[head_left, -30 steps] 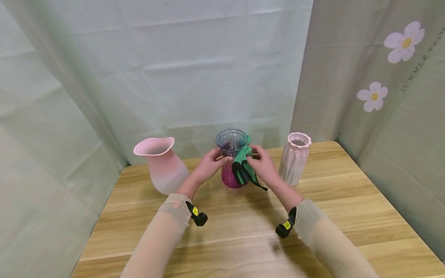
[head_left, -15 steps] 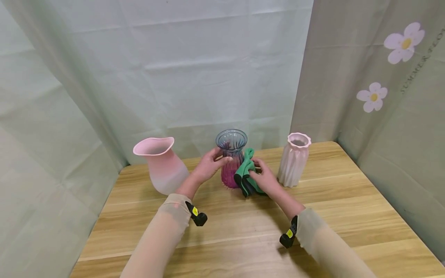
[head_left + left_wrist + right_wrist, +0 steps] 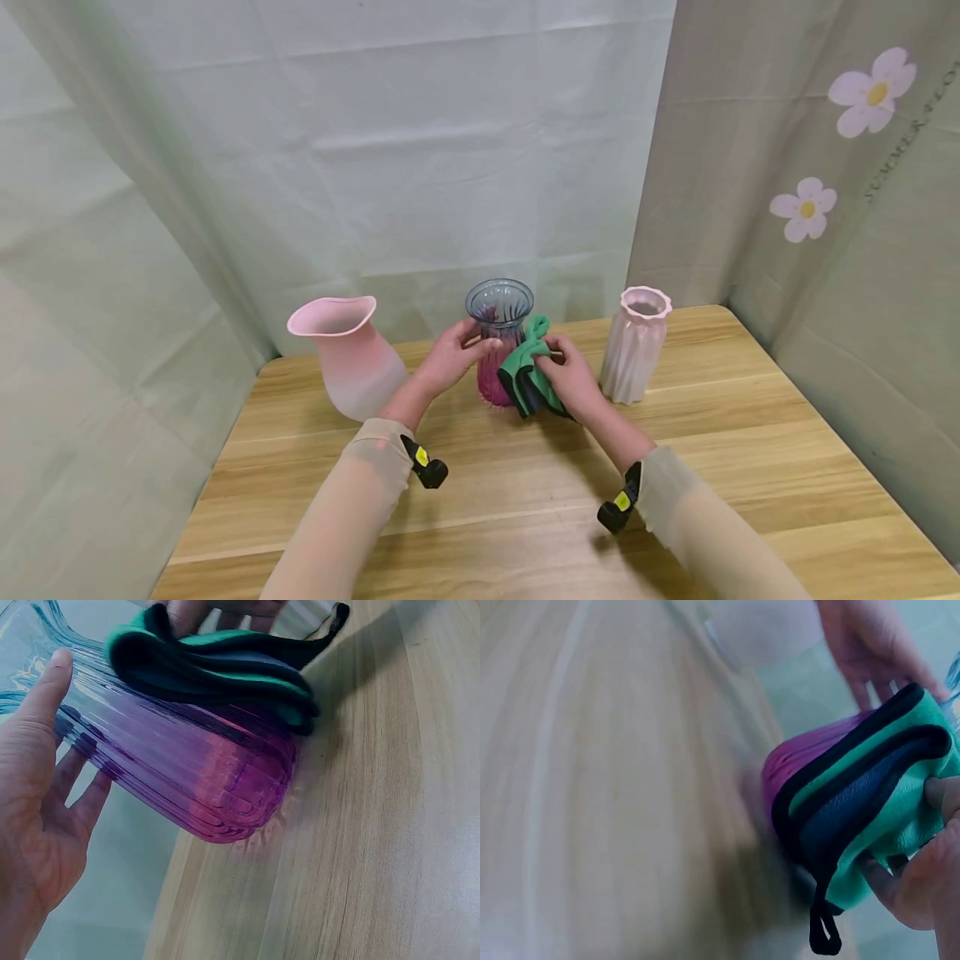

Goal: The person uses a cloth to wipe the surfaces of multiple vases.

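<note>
A ribbed glass vase (image 3: 491, 375), blue at the rim and magenta at the base, stands upright on the wooden table. My left hand (image 3: 450, 360) grips its neck from the left, thumb in front and fingers behind, as the left wrist view shows. Against the vase's right side lies a folded green cloth (image 3: 528, 360) with black edging and a dark blue-grey inner face. My right hand (image 3: 572, 379) pinches this cloth between thumb and fingers. In the right wrist view the cloth (image 3: 885, 787) covers much of the glass, and its black hanging loop dangles below.
To the left stands a pink-and-white vase (image 3: 360, 367) with a wide wavy mouth. A pale pink fluted vase (image 3: 633, 350) stands just right of my right hand. Behind the wooden table (image 3: 510, 517) hangs a pale curtain (image 3: 450, 167).
The cloth and right hand went down the vase's right side, then slightly back up and toward the glass. My left hand and the vase have stayed in place.
</note>
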{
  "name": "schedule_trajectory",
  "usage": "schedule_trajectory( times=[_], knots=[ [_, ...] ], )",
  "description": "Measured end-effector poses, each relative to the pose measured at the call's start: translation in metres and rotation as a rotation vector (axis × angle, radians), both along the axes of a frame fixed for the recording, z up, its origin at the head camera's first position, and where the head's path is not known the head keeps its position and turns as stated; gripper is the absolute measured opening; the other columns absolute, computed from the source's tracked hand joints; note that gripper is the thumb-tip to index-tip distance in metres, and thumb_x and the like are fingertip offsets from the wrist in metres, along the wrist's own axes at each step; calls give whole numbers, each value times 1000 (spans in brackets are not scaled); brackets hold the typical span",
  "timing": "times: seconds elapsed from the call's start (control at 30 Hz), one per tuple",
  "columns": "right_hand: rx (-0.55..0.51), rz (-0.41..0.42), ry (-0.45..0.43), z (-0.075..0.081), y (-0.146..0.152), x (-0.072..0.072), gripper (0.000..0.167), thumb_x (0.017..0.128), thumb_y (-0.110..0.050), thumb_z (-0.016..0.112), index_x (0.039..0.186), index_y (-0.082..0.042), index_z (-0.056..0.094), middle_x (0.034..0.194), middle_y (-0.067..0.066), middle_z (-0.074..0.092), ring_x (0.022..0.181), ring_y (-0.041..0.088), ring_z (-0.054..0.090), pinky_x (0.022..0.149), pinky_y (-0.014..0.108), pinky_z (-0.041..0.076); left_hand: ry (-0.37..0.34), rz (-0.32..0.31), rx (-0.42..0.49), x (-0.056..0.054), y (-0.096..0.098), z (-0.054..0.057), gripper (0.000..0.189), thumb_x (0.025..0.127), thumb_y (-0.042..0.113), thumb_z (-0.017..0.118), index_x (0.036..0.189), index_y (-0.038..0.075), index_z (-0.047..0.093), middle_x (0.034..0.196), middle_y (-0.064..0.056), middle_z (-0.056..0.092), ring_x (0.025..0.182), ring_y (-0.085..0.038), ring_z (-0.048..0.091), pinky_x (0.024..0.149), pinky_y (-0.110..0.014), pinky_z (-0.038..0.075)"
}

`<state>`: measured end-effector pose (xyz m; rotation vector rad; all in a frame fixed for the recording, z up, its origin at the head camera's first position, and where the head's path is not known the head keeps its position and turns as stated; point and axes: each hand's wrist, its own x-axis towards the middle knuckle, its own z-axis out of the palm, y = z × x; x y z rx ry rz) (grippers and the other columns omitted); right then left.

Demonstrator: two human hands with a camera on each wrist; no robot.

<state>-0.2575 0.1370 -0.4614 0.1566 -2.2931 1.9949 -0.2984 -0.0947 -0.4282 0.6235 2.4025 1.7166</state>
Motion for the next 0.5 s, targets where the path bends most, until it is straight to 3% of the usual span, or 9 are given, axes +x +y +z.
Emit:
schedule_trajectory(
  times=[0.3,0.5],
  knots=[
    [-32,-30,65,38,-13,-2,24,103,-11,60,125,-3,56,127,15,59,120,32,55,95,40,49,61,-4,-3,-2,1,-1,55,101,26,69,150,10,50,147,-13,55,139,-27,49,108,-42,46],
    [-133,-44,99,51,-13,1,20,104,-3,54,124,0,52,125,14,56,114,25,54,91,30,48,38,-5,-2,-1,0,0,55,100,29,70,149,13,51,148,-12,55,138,-27,49,107,-42,47]
  ],
)
